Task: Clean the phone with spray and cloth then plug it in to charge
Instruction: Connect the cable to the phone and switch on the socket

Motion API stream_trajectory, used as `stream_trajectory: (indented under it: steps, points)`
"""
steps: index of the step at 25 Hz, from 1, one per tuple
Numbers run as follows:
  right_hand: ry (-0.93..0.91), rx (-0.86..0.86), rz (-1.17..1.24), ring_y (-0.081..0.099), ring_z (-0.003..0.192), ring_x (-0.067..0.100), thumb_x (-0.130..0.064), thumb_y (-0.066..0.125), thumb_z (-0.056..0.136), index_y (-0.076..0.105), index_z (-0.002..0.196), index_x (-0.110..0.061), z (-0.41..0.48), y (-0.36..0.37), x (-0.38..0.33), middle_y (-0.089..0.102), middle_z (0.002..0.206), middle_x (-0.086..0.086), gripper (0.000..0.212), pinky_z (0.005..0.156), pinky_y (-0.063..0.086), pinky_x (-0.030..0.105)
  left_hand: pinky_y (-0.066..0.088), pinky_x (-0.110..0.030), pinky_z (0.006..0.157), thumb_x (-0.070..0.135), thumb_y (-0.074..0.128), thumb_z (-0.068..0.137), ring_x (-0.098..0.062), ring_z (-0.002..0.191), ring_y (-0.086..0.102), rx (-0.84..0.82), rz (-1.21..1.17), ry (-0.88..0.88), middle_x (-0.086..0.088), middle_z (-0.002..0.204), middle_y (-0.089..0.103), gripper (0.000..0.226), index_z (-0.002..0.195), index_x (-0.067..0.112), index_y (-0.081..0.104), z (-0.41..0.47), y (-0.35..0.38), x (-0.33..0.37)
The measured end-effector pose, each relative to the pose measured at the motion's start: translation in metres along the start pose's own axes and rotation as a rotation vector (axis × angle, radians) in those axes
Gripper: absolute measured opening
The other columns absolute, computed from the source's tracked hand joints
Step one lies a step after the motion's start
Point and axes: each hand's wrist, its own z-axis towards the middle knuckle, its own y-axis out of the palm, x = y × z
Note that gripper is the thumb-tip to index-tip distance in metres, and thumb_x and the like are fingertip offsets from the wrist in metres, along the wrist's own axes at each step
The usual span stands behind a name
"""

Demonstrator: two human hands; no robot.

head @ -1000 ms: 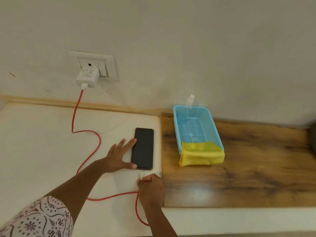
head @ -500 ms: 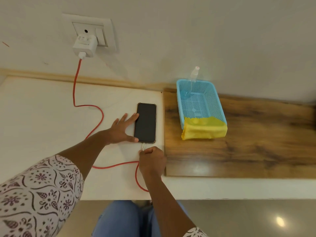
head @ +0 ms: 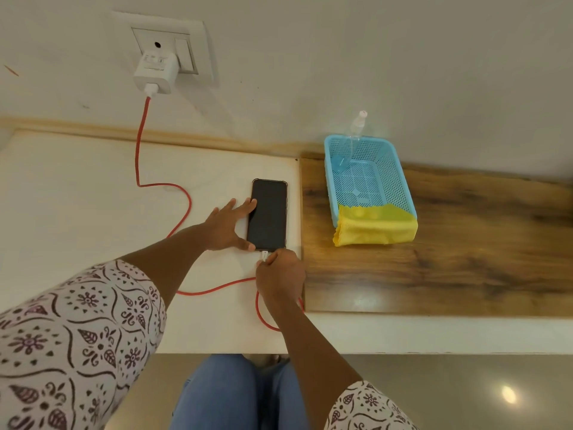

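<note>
I found the phone lying flat and face up on the pale counter, screen dark, its long axis running straight away from me — near short end toward my body, far end toward the wall. My left hand lay spread against the phone's left edge, fingers on the glass, thumb at the near corner; it steadied rather than gripped. My right hand sat just below the near end, closed in a pinch on the white plug of the red cable. The plug pointed along the phone's axis and stood at the bottom edge — whether seated or only touching, I could not tell. In my judgement the push had to go straight along that axis. The charger sat in the wall socket. Cloth and spray rested in the basket, well apart.
</note>
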Motion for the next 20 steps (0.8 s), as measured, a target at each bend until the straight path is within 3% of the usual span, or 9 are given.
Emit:
stream_trajectory:
  steps: [3,6,11,14,17,20]
  points:
    - [-0.025,-0.023,-0.031,0.052,0.07,0.008,-0.029,0.06,0.086,0.064,0.098,-0.012,0.003,0.0,0.001,0.07,0.091,0.003,0.021,0.065,0.041,0.015,-0.002,-0.046,0.116,0.036,0.07,0.08,-0.027,0.145,-0.008,0.002,0.013,0.002,-0.005,0.159,0.001,0.1,0.148,0.025,-0.002,0.0,0.001,0.0]
    - [-0.088,-0.056,-0.028,0.059,0.074,0.009,-0.031,0.061,0.086,0.064,0.096,-0.013,0.002,0.001,0.006,0.069,0.089,0.002,0.021,0.066,0.042,0.016,0.0,-0.046,0.116,0.037,0.07,0.079,-0.026,0.145,-0.006,-0.006,0.056,0.008,-0.003,0.159,0.002,0.101,0.149,0.024,-0.002,0.001,0.0,0.0]
    - [-0.178,-0.018,0.001,0.054,0.077,0.006,-0.04,0.049,0.091,0.057,0.099,-0.018,-0.011,0.01,0.022,0.066,0.093,-0.001,0.025,0.067,0.04,0.01,0.003,-0.047,0.116,0.037,0.07,0.079,-0.025,0.145,-0.002,0.015,0.024,0.016,-0.002,0.159,0.004,0.099,0.149,0.023,0.001,0.001,0.0,0.0]
    - [-0.162,-0.063,-0.003,0.059,0.086,0.01,-0.047,0.04,0.092,0.057,0.102,-0.017,-0.009,0.006,0.018,0.068,0.099,0.001,0.035,0.077,0.047,0.018,0.004,-0.048,0.116,0.037,0.071,0.079,-0.026,0.145,-0.001,0.022,-0.006,0.021,-0.002,0.159,0.007,0.098,0.148,0.024,0.003,0.002,0.002,-0.002]
    - [-0.224,-0.12,-0.229,0.053,0.108,0.022,-0.062,0.041,0.084,0.052,0.114,-0.017,-0.014,-0.008,0.012,0.063,0.114,0.003,0.055,0.096,0.044,0.037,0.001,-0.047,0.116,0.038,0.071,0.079,-0.025,0.145,-0.003,0.012,-0.023,0.028,-0.001,0.159,0.005,0.099,0.148,0.027,0.002,0.003,0.003,-0.007]
    - [-0.255,-0.316,-0.437,0.039,0.125,0.028,-0.062,0.057,0.071,0.022,0.137,-0.021,-0.037,-0.017,0.013,0.043,0.135,0.004,0.085,0.103,0.034,0.046,-0.001,-0.047,0.115,0.038,0.07,0.08,-0.025,0.145,-0.005,0.009,-0.022,0.026,0.0,0.159,0.003,0.097,0.148,0.028,0.002,0.003,0.003,-0.008]
